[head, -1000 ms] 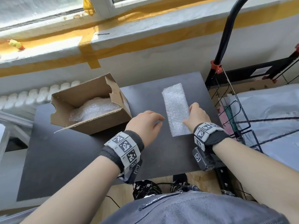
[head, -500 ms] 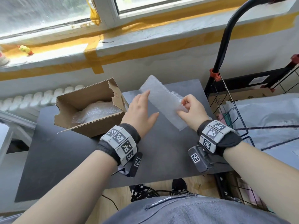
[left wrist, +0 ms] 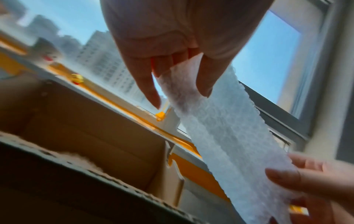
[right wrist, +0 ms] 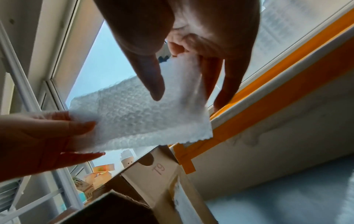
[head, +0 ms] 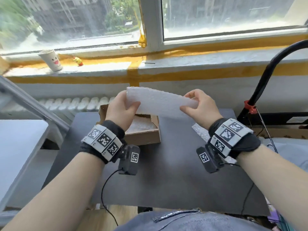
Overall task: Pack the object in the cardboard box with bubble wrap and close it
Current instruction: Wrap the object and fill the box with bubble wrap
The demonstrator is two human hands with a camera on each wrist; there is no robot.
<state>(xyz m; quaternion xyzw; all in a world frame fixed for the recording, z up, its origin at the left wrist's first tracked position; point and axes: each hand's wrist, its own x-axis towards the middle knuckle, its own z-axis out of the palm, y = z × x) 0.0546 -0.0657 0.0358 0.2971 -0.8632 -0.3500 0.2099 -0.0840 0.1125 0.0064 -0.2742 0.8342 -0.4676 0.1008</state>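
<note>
A white strip of bubble wrap [head: 160,102] hangs in the air, stretched between both hands above the open cardboard box [head: 143,137]. My left hand [head: 126,104] pinches its left end between thumb and fingers. The right end is pinched by my right hand [head: 190,104]. The left wrist view shows the strip [left wrist: 226,136] running from my left hand [left wrist: 180,78] down to the other hand. In the right wrist view my right hand [right wrist: 182,78] grips the strip [right wrist: 138,118] over the box [right wrist: 153,178]. More bubble wrap [head: 140,125] lies inside the box; the packed object is hidden.
The box stands on a dark table [head: 166,172]. Another piece of bubble wrap [head: 200,132] lies on the table under my right wrist. A paper cup [head: 50,60] and a small yellow toy [head: 77,60] stand on the windowsill. A black pole with a red clamp [head: 249,107] stands right.
Both hands have lifted the bubble wrap strip off the table and turned it crosswise above the box. My left hand has taken hold of its free end. The head view has tilted up.
</note>
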